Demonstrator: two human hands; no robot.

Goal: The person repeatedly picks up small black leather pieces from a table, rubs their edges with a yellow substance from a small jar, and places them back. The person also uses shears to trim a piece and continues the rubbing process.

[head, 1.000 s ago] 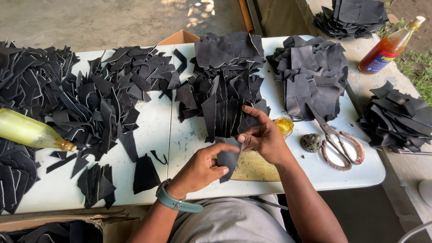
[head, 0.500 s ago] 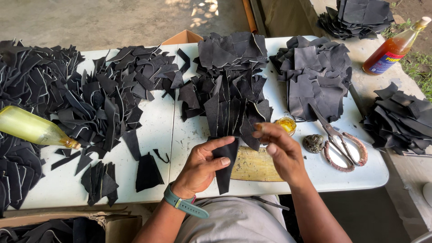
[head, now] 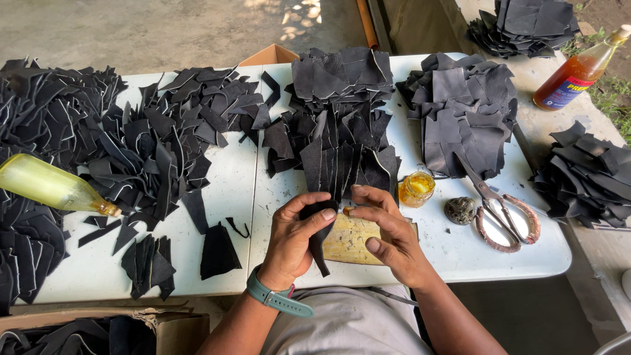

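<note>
- Your left hand has a closed grip on a narrow black leather strip, thumb and fingers wrapped round its upper part; the strip's pointed end hangs down past your palm.
- Your right hand meets the same strip at its top, fingertips pinched against it just beside your left thumb.
- Both hands are at the near edge of the white surface, directly over a stained yellowish board.
- Just beyond your right hand stands a small glass jar of amber liquid, with a rounded dark stone to its right.
- Large scissors with wrapped handles lie beside the stone.
- Heaps of black leather offcuts cover the middle and far side of the surface, more to the left and right.
- A yellow-green bottle lies on its side at the far left.
- A bottle of orange liquid stands at the upper right, off the surface.
- A teal watch is on your left wrist.
</note>
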